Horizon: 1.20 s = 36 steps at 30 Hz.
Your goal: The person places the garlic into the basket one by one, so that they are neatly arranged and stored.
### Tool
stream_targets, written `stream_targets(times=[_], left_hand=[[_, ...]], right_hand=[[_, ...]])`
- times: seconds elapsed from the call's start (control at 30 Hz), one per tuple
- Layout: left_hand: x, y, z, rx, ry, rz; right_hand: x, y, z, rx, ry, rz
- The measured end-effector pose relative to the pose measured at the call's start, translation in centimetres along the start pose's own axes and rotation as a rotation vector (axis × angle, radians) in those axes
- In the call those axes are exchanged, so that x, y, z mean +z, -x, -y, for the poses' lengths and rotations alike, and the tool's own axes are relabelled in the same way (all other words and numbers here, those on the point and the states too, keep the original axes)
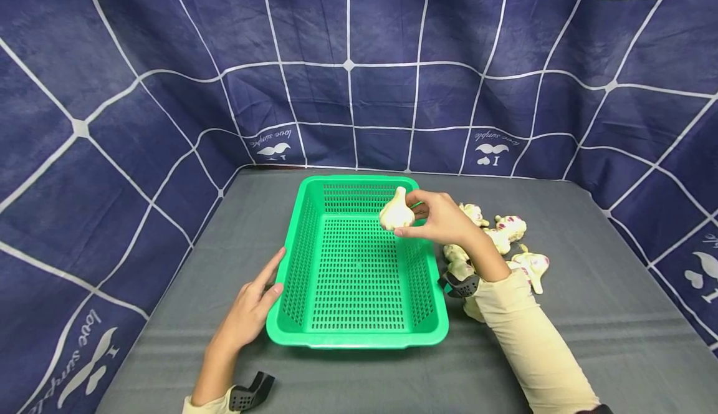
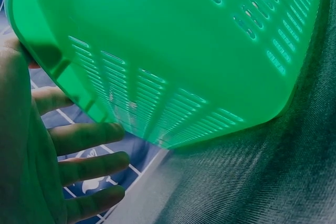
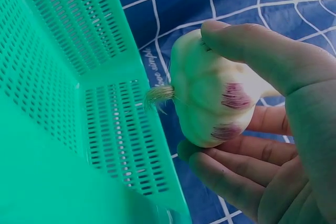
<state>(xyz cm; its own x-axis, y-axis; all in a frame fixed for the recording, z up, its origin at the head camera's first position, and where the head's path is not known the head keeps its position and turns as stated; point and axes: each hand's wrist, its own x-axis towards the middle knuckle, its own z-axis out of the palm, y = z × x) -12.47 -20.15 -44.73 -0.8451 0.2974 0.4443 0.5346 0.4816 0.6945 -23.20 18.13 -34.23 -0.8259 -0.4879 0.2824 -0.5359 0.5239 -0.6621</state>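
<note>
Basket [image 1: 359,340] on tbl [image 1: 606,314], loose garlic bulbs [image 1: 510,226] just R, curtain [image 1: 387,96] bhd & both sides.

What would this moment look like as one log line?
right hand: holds garlic over basket | left hand: at basket's left rim | more garlic: on table, right of basket

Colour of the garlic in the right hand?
Creamy white garlic with streaked purple patches; shows best in the right wrist view.
</note>
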Motion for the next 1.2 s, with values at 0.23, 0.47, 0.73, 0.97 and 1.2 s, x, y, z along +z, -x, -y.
stream_targets(times=[0.23, 0.47, 0.73, 0.97, 1.2], left_hand=[[0.0, 0.0, 0.0, 0.022, 0.003, -0.011], [-0.1, 0.0, -0.2, 0.012, -0.004, -0.01], [0.1, 0.0, 0.1, 0.014, -0.015, -0.014], [0.1, 0.0, 0.1, 0.012, -0.012, -0.019], [0.1, 0.0, 0.1, 0.009, -0.014, -0.02]], right_hand=[[-0.2, -0.8, 0.2, -0.003, 0.046, -0.014], [-0.3, -2.0, 0.6, -0.008, 0.058, -0.027], [0.6, -3.1, 0.7, -0.017, 0.031, -0.013], [1.6, -4.1, 0.5, -0.034, 0.026, 0.023], [2.4, -5.2, 0.7, -0.054, 0.01, 0.089]])
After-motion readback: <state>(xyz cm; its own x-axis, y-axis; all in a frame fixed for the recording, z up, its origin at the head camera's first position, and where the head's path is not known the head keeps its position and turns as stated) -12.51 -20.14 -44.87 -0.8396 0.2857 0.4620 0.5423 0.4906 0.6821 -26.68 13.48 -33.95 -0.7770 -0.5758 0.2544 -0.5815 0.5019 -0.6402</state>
